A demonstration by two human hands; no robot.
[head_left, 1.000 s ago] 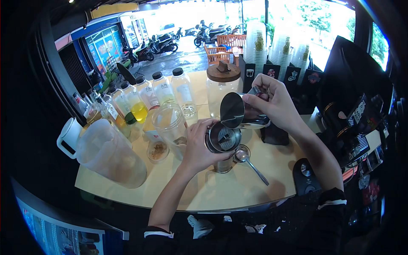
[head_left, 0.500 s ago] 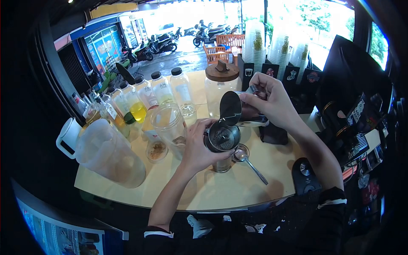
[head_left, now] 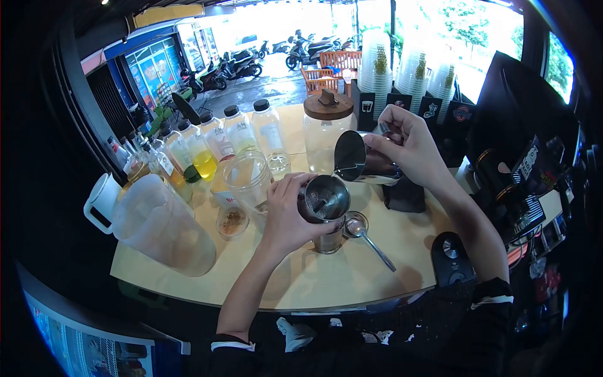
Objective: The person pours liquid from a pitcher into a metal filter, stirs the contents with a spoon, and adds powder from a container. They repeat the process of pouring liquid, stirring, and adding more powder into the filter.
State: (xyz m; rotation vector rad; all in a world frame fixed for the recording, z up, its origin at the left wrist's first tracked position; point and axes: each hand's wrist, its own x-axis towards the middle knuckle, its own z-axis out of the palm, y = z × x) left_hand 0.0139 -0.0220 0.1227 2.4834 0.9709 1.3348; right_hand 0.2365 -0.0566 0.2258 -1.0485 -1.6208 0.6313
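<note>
My left hand (head_left: pixel 286 217) is wrapped around a metal cup (head_left: pixel 309 210), whose open mouth faces me and shows bubbly dark liquid inside. In my right hand (head_left: pixel 411 147) is a shiny metal milk pitcher (head_left: pixel 384 169), gripped by its handle and tipped toward the cup. Its spout sits just above the cup's far rim. Partly hidden under the cup, a clear glass (head_left: pixel 330 244) stands on the table. To its right lies a metal spoon (head_left: pixel 377 251), its bowl end over a small round dish.
A large translucent jug (head_left: pixel 163 226), an open clear jar (head_left: pixel 248 182) and a small tub of brown powder (head_left: pixel 232 223) stand on the left. Several capped bottles (head_left: pixel 239 129) line the back beside a wooden-lidded jar (head_left: pixel 328 108). Stacked plastic cups (head_left: pixel 377 69) and a black scale-like device (head_left: pixel 451 257) are rightward.
The milk pitcher has moved slightly right and its spout has lifted back from over the cup's mouth. The cup has shifted a little left in my left hand.
</note>
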